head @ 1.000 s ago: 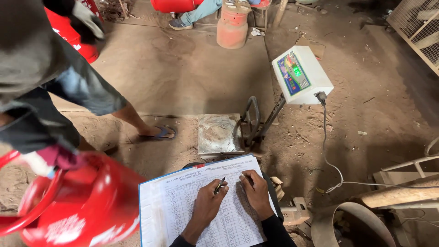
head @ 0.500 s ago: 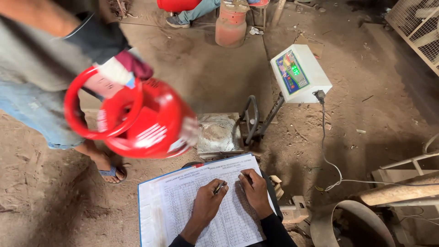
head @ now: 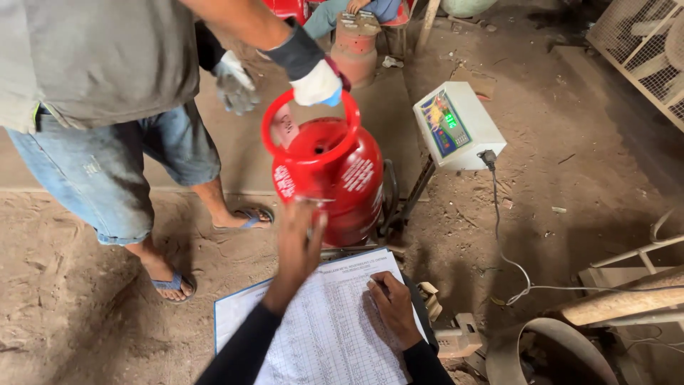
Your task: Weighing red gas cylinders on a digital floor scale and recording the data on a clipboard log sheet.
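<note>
A: While the right hand (head: 394, 308) rests on the ruled sheet (head: 328, 328) at the lower centre of the frame, where is the left hand (head: 299, 242)?

B: The left hand is raised above the sheet, fingers spread and open, its fingertips touching the lower front of the red gas cylinder (head: 331, 178); it grips nothing.

A: And what does the right hand hold?

B: Its fingers are curled around a pen (head: 377, 286), the tip set on the paper near the sheet's upper right corner.

A: Where does the cylinder stand?

B: At the centre of the frame, upright, just above the sheet's top edge. The platform under it is hidden, so I cannot tell whether the base is fully down.

A: Who else touches it?

B: A co-worker's gloved hand (head: 318, 83) grasps the red ring handle (head: 311, 125) at the top. That person's other glove (head: 236, 84) hangs free at the upper left, apart from the cylinder.

A: What lies to the right?

B: A white scale display (head: 459, 125) on a tilted post, upper right of centre, with a cable (head: 502, 235) trailing down across the dirt floor (head: 584, 164).
</note>
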